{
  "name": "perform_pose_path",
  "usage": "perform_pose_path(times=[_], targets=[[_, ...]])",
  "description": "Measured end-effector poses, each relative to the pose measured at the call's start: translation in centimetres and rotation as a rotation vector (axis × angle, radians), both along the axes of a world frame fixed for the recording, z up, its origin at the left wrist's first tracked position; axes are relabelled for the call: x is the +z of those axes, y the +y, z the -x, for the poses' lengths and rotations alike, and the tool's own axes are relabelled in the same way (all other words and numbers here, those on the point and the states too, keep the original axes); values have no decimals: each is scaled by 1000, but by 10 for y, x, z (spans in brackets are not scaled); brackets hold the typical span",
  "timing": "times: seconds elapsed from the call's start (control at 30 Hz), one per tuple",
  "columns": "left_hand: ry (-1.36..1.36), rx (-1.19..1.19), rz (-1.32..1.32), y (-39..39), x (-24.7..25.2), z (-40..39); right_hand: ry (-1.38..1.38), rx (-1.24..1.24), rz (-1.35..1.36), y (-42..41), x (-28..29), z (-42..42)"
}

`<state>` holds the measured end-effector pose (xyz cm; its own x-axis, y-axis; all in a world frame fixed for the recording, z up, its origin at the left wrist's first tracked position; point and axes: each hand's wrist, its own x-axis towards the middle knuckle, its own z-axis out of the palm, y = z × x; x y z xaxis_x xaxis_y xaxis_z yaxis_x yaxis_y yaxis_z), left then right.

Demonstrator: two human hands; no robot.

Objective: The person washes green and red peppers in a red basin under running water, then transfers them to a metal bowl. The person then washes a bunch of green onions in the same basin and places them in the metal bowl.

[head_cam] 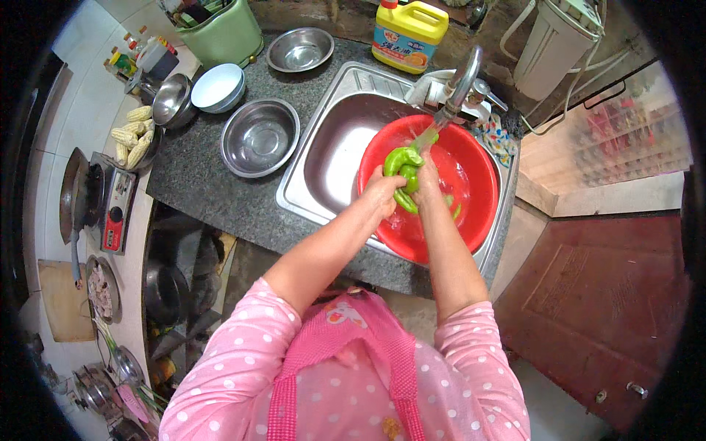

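Several green peppers [407, 171] are gathered between my two hands, above a red plastic basin [480, 220]. My left hand [383, 190] closes on them from the left, thumb across the front. My right hand [427, 173] holds the same bunch from the right, its fingers partly hidden by peppers and water. Water pours from the chrome faucet [466, 80] onto the peppers and my right hand. More green pieces [456, 210] show low in the basin beside my right forearm. The basin sits over the right part of a stainless steel sink [331, 149].
Left of the sink, steel bowls [260, 138] and stacked white bowls [218, 88] stand on the granite counter [193, 171]. A yellow detergent jug [409, 36] is behind the sink. Corn cobs [132, 138] and a gas stove [117, 209] are at far left; a dark red door [601, 297] is at right.
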<state>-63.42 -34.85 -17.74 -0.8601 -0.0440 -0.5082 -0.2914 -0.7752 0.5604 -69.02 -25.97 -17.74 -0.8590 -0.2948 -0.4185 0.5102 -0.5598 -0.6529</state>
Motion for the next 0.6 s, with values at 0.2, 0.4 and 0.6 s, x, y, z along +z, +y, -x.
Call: perform_pose_path(times=[0.2, 0.4, 0.6], targets=[[-5, 141, 507, -6, -23, 26, 128, 0, -21, -9, -4, -19], [126, 112, 784, -10, -6, 20, 39, 88, 176, -7, 12, -47], [151, 31, 1298, -36, 37, -12, -62, 325, -131, 17, 18, -60]])
